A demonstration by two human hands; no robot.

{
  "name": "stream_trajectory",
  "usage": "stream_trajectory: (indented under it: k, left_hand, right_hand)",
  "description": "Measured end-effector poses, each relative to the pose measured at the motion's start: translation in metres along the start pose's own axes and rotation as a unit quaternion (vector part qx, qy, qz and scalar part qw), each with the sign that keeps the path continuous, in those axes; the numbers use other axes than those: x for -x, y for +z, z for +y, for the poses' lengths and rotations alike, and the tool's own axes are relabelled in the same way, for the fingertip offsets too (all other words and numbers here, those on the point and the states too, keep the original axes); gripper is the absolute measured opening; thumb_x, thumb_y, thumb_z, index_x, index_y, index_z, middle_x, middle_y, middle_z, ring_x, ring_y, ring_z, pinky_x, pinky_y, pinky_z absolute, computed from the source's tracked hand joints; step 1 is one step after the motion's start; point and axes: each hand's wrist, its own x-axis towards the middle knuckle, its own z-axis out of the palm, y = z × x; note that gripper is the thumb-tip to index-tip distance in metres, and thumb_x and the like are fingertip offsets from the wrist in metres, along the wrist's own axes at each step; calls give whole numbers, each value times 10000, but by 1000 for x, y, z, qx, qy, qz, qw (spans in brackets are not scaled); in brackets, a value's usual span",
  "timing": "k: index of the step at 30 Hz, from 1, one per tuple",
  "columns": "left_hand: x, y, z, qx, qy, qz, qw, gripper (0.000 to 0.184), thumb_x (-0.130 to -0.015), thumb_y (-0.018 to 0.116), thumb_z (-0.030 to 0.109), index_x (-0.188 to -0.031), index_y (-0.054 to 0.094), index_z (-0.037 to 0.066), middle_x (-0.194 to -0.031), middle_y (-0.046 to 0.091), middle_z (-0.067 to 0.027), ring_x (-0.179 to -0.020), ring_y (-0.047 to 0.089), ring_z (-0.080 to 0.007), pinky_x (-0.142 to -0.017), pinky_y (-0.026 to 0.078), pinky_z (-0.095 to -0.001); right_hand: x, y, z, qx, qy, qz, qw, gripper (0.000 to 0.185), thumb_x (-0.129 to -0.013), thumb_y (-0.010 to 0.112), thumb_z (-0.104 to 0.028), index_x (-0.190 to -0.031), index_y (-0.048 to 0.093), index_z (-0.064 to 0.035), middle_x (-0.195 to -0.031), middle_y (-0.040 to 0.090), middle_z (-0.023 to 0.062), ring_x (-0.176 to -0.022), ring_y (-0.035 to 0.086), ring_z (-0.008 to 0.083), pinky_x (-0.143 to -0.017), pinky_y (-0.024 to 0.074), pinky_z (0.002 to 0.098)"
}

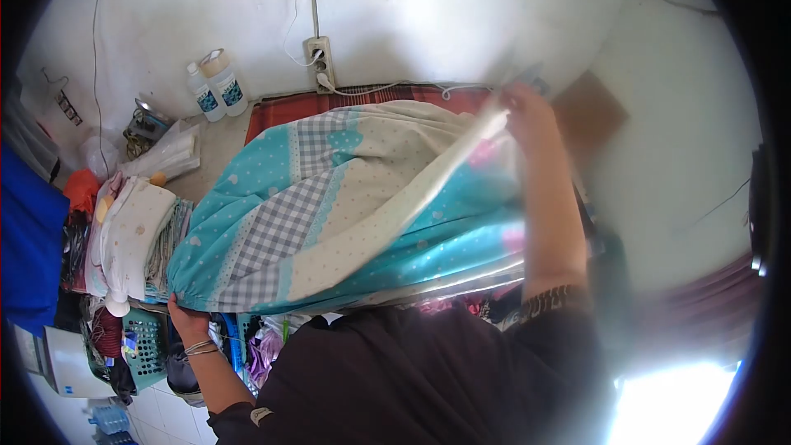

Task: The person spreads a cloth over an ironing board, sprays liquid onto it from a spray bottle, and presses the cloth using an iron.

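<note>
A large bed sheet [362, 165] in turquoise, cream and grey gingham, dotted with hearts and spots, spreads over the table in front of me. Its near left corner looks gathered, and there my left hand [189, 321] grips the edge, fingers partly hidden by the cloth. At the far right, my right hand [526, 111] is raised and closed on another edge, pulling a fold up so that it slants across the sheet. Motion blurs this hand slightly. Beneath the sheet lies a red plaid cloth [276, 111].
Two white bottles [216, 91] stand by the wall, left of a power socket [320, 62] with plugged-in cords. Folded cloths [136, 231] are stacked at the left, above a green basket [144, 346]. A bluish-grey object [535, 82] and a brown square [592, 111] lie behind my right hand.
</note>
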Motion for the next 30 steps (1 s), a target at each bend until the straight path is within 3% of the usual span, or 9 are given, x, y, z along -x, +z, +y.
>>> stream_trajectory:
  k: [2, 3, 6, 8, 16, 23, 26, 27, 30]
  left_hand:
    - [0, 5, 1, -5, 7, 6, 1000, 477, -858, 365, 318, -1232, 425, 28, -1247, 470, -132, -1140, 448, -300, -964, 344, -457]
    - [2, 9, -2, -4, 8, 14, 1000, 473, -855, 365, 316, -1227, 432, 31, -1244, 472, -131, -1137, 450, -302, -963, 344, -462]
    - [-1, 4, -2, 11, 17, 0, 1000, 467, -852, 369, 315, -1225, 438, 42, -1237, 478, -128, -1132, 452, -307, -959, 343, -475]
    - [1, 0, -3, 11, -3, 6, 1000, 465, -855, 370, 320, -1221, 442, 43, -1237, 480, -126, -1132, 454, -306, -959, 344, -472]
    - [-8, -16, -4, -14, 3, 44, 999, 472, -865, 381, 303, -1242, 406, 19, -1256, 461, -143, -1148, 445, -296, -974, 340, -448]
    - [-23, -18, 1, -35, 8, 68, 997, 453, -861, 383, 289, -1206, 439, 2, -1230, 489, -141, -1121, 471, -291, -963, 355, -440]
    - [-26, -16, 0, -42, 5, 64, 997, 457, -860, 384, 292, -1207, 440, 0, -1230, 489, -137, -1119, 473, -289, -963, 356, -434]
    - [-23, -10, -1, -44, 5, 88, 995, 461, -860, 387, 299, -1210, 440, 3, -1236, 485, -132, -1120, 470, -286, -964, 355, -425]
    - [-21, -4, -2, -49, 6, 82, 995, 463, -860, 389, 305, -1213, 440, 10, -1241, 481, -126, -1120, 469, -285, -964, 355, -422]
  right_hand:
    - [-16, 0, 23, -123, -57, 54, 989, 296, -796, 536, -232, -1035, 577, -63, -914, 577, 98, -799, 561, 169, -613, 470, 358]
    - [-39, -11, 74, -26, -102, 69, 992, 291, -796, 541, -248, -1020, 592, -69, -859, 590, 83, -743, 567, 163, -584, 464, 338]
    - [13, 13, 56, 146, 124, 33, 981, 296, -780, 568, -283, -994, 620, -85, -792, 611, 36, -688, 578, 160, -622, 468, 341]
    - [6, -17, 116, 247, 45, -70, 965, 274, -743, 593, -269, -930, 642, -74, -761, 623, 48, -681, 602, 175, -659, 474, 336]
    - [119, -79, 137, 644, 93, -187, 736, 346, -681, 612, -216, -1016, 612, -128, -1014, 611, 118, -963, 562, 294, -846, 430, 394]
    - [199, -101, 106, 665, -86, 124, 731, 369, -725, 610, -247, -1061, 565, -101, -1068, 552, 108, -1000, 501, 332, -852, 410, 422]
    - [215, -144, 143, 545, -15, 337, 768, 377, -738, 591, -262, -1070, 551, -87, -999, 575, 134, -929, 536, 325, -806, 426, 410]
    - [220, -139, 133, 407, 113, 332, 843, 377, -733, 576, -261, -1049, 554, -58, -919, 599, 152, -858, 571, 322, -766, 437, 403]
    - [220, -149, 154, 435, 111, 193, 872, 355, -714, 562, -242, -995, 566, -25, -856, 616, 168, -815, 592, 325, -743, 443, 407]
